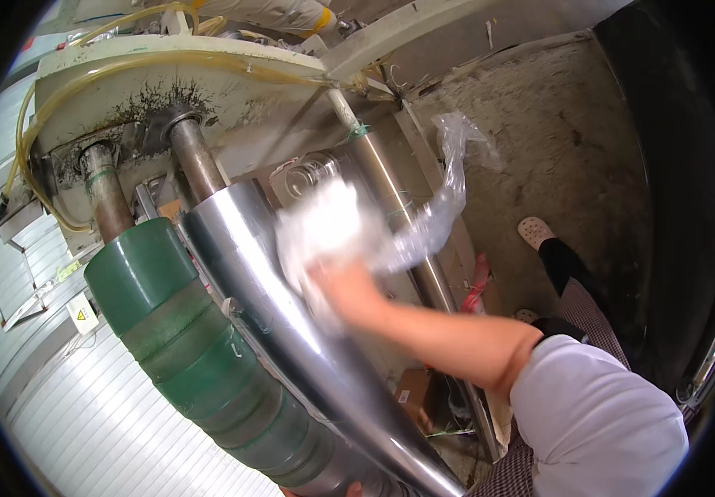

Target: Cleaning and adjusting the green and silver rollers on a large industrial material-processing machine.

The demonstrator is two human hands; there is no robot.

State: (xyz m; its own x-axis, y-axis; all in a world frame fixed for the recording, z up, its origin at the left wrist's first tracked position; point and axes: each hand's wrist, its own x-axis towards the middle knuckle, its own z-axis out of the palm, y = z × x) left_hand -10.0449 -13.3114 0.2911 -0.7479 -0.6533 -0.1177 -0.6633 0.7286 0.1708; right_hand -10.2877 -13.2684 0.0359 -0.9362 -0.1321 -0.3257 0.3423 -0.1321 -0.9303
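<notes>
My right hand [342,286] is closed on a white cloth [328,228], blurred by motion. The cloth is over the upper part of a shiny metal roller [291,306]; whether it touches the metal I cannot tell. A strip of clear plastic film [448,195] trails from beside the cloth up to the right. At the lower edge, only a bit of my left hand [354,489] shows by the lower end of a green-banded roller [208,356]; its grip is hidden.
A thinner metal roller [403,211] lies right of the shiny one. Yellow hose [150,60] runs along the machine frame [279,70]. A cardboard box [415,393] sits below, between the rollers. My shoe [535,233] stands on the concrete floor [531,124].
</notes>
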